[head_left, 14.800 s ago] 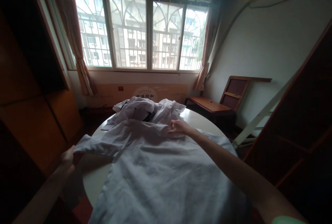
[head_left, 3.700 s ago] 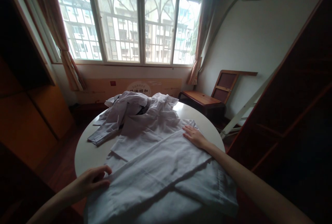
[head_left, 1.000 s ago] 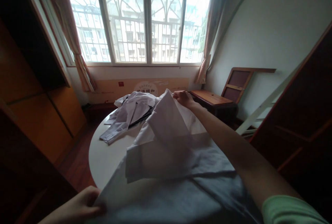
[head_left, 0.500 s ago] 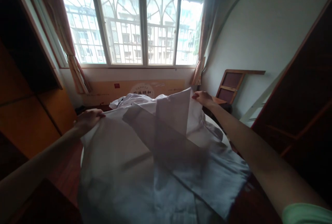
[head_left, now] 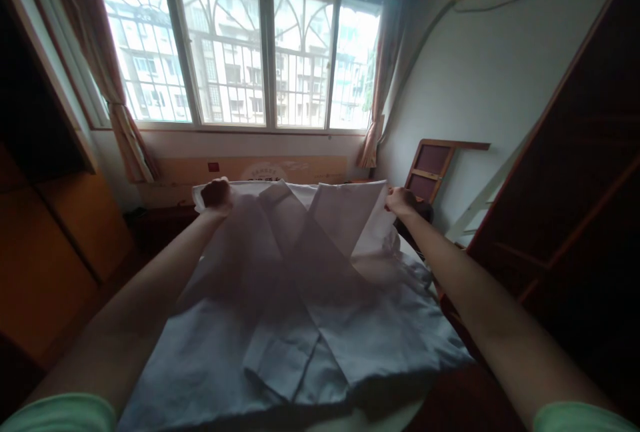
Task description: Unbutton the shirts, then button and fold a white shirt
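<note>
So, head view only here: both hands are stretched out in front, each pinching a far corner of a white shirt. The left hand is closed on one corner and the right hand on the other, lifting the far edge up while the near part lies draped over the bench. Barred window behind.

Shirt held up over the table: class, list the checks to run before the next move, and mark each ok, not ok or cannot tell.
1. Left hand grips the shirt edge: ok.
2. Right hand grips the other edge: ok.
3. Top edge level between the hands: ok.
4. Sleeves folded in on the panel: ok.
5. Lower part resting on the table: ok.
6. Space behind the raised shirt: cannot tell, hidden.
</note>
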A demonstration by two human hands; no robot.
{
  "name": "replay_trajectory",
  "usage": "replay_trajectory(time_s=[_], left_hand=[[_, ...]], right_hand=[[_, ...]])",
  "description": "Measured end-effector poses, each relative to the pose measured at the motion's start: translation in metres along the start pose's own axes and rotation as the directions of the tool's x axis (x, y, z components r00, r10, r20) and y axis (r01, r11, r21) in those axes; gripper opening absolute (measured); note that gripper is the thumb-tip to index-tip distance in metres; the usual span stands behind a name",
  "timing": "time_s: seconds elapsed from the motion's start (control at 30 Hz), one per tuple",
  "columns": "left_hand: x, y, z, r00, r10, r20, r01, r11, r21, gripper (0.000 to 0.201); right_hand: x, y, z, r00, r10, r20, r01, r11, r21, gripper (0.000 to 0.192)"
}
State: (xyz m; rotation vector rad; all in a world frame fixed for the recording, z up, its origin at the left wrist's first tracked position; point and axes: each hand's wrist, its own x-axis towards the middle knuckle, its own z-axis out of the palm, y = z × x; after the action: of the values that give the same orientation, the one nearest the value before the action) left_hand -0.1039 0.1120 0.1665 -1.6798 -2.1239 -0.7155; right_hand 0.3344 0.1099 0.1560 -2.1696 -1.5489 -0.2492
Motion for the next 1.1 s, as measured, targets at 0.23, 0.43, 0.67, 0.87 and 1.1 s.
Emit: replay_trajectory(time_s=[0.23,0.43,0.67,0.87,1.1], left_hand=[[-0.073,0.011,0.041,0.953,0.259,-0.157,-0.285,0.943,-0.172,0.063],[-0.186,-0.005,0.029,0.628,0.775,0.065,-0.687,0.592,-0.42,0.052],[-0.261,-0.047,-0.034,0.355,0.888,0.293,-0.599,0.457,-0.658,0.065],[-0.286,-0.053,-0.03,0.422,0.861,0.284,-0.605,0.5,-0.62,0.071],[-0.285,-0.109,-0.016,0.593,0.795,0.128,-0.63,0.557,-0.541,0.076]], right_hand=[[-0.062,-0.003,0.028,0.988,-0.151,0.035,0.149,0.988,0.043,0.053],[-0.184,-0.015,0.034,0.729,-0.685,-0.007,0.641,0.678,0.361,0.055],[-0.279,0.006,0.001,0.35,-0.906,0.239,0.68,0.421,0.6,0.059],[-0.29,0.018,0.009,0.335,-0.916,0.221,0.695,0.399,0.598,0.057],[-0.285,0.069,0.005,0.606,-0.79,0.092,0.685,0.577,0.446,0.041]])
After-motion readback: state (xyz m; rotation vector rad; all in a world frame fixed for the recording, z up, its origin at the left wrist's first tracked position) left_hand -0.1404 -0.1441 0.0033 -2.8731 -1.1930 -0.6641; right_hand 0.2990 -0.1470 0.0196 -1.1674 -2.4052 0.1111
